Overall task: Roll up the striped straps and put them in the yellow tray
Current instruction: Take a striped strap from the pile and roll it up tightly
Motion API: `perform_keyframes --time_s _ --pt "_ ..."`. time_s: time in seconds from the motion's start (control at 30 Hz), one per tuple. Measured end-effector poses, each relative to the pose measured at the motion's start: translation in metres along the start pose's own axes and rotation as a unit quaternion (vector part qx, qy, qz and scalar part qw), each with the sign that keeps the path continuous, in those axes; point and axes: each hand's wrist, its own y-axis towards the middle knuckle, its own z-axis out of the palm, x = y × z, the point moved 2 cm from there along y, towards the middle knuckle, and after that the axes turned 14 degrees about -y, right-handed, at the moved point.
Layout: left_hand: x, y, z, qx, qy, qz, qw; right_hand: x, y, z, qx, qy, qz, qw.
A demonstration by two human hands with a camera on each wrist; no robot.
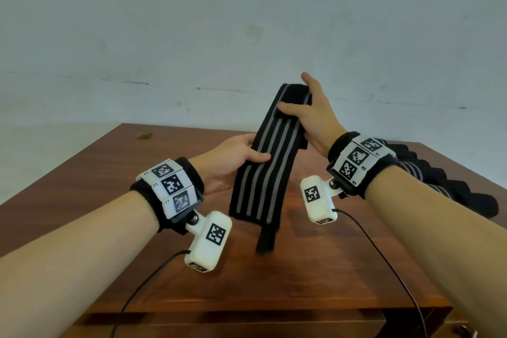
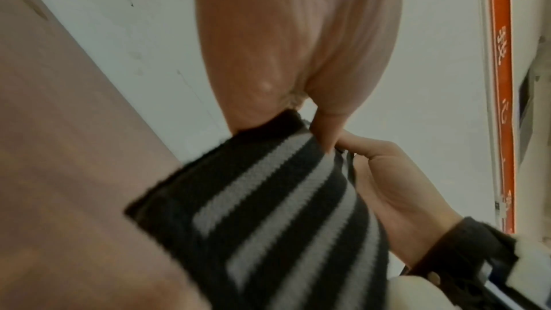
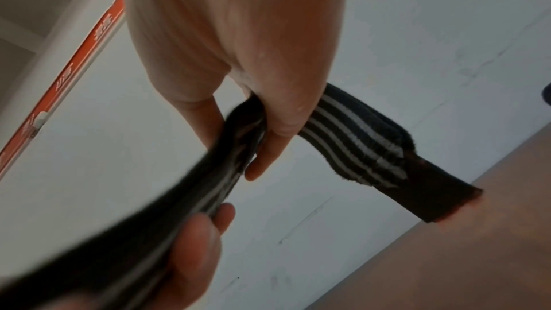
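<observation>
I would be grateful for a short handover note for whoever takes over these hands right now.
Left hand: grips the middle of the striped strap, thumb on its front.
Right hand: pinches the strap's upper end, where it folds over.
The strap is held up above the wooden table, its lower end hanging loose. More striped straps lie in a heap on the table behind the right wrist.
Done: one strap picked up.
Left: roll it, then the rest, into the yellow tray, which is not in view.
</observation>
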Motion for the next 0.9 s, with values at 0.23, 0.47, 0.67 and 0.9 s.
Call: perform_keyframes --time_s 0.23,0.47,0.67,0.9 --pt "-0.017 -0.016 -0.009 0.202 0.09 -0.169 0.96 -0.018 0.003 -0.019 -0.026 0.068 0.061 0.995" --pt "-0.033 0.026 -0.024 0.034 -0.019 -0.051 0.998 0.01 -0.028 0.013 0.064 0.164 0.034 0.984" --pt "-0.046 0.042 -0.017 -0.116 -0.088 0.084 0.986 0.0 -0.068 0.032 0.187 0.07 0.002 0.98" --pt "-0.017 0.035 -0.013 -0.108 -0.002 0.082 0.991 -0.03 -0.055 0.015 0.122 0.045 0.093 0.987"
